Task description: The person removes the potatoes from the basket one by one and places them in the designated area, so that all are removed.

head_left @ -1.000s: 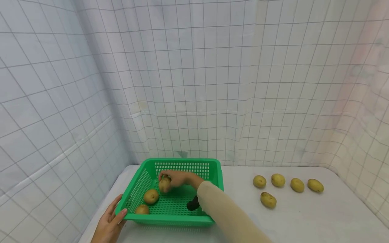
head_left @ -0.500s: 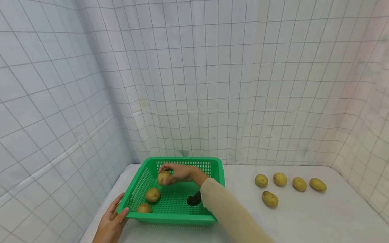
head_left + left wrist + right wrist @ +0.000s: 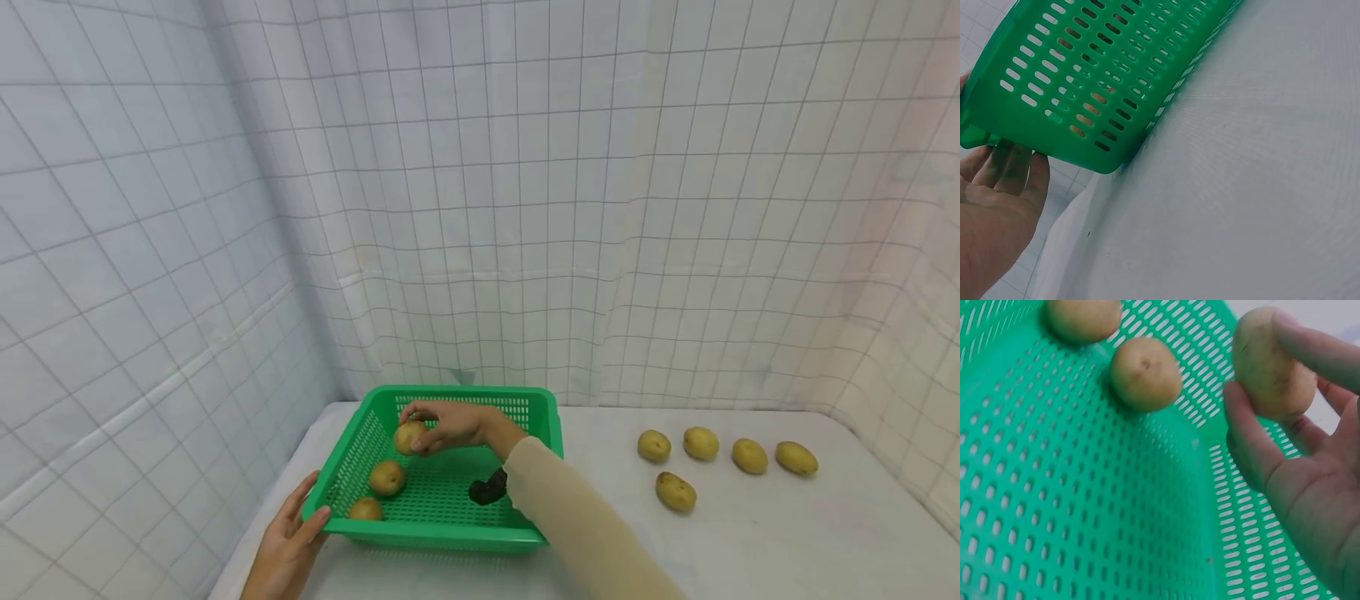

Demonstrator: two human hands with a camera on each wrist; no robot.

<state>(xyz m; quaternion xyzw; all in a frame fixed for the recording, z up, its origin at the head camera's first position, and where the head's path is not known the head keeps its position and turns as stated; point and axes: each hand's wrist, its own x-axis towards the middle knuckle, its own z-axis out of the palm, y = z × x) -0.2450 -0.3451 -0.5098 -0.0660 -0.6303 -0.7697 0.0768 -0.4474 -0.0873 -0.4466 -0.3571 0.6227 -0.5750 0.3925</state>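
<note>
A green plastic basket (image 3: 431, 530) with slotted walls stands on the white table. My left hand (image 3: 288, 537) grips its front left corner, thumb on the rim and fingers around the outer side; the left wrist view shows those fingers bent behind the corner (image 3: 1007, 169). Over the basket's back left part, my right hand (image 3: 459, 423) holds a potato (image 3: 409, 437) between thumb and fingers. The right wrist view has this potato (image 3: 1272, 365) raised off the basket floor. Two more potatoes, one (image 3: 387, 478) in the middle and one (image 3: 366, 509) nearer me, lie along the left wall inside.
Several potatoes lie on the table to the right, one (image 3: 676, 492) in front of a loose row (image 3: 701, 444). A dark object (image 3: 489, 487) shows below my right wrist. Gridded white sheeting (image 3: 525, 250) encloses the back and sides.
My right hand has lifted the potato a little from the basket floor. The left hand keeps its hold on the corner. The whole view has shifted slightly.
</note>
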